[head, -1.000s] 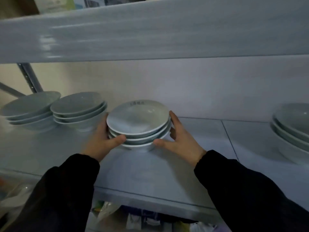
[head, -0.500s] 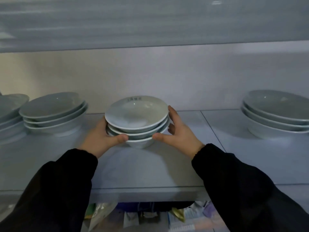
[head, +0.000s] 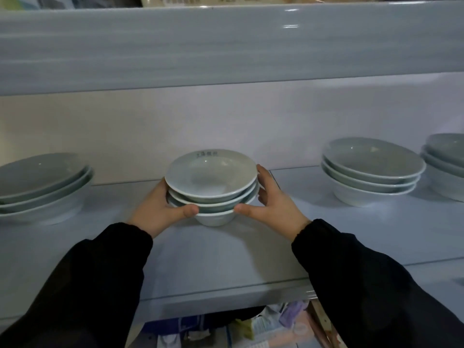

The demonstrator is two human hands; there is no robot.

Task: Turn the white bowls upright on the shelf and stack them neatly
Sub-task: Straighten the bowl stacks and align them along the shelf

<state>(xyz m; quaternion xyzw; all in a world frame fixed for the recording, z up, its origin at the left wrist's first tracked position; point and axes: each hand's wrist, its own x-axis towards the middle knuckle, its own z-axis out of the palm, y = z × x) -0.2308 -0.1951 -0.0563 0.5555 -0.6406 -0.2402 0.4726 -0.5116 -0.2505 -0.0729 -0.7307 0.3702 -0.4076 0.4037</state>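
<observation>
A stack of three upright white bowls [head: 212,177] stands on the pale shelf [head: 226,262], near its back wall. My left hand [head: 160,209] grips the stack's left side, thumb curled under the rims at the front. My right hand [head: 270,204] grips the right side, thumb at the front and fingers behind the rims. The top bowl carries small dark lettering on its far inner rim. Both sleeves are black.
More stacks of upright white bowls stand on the same shelf: one at the left [head: 42,187], one at the right [head: 371,169], another at the far right edge [head: 447,162]. An upper shelf [head: 226,46] hangs low overhead. Packaged goods [head: 263,327] lie below.
The view has swung to the right: the left stacks slid toward the frame edge and the right stacks came further into view. Both hands keep their hold on the middle stack.
</observation>
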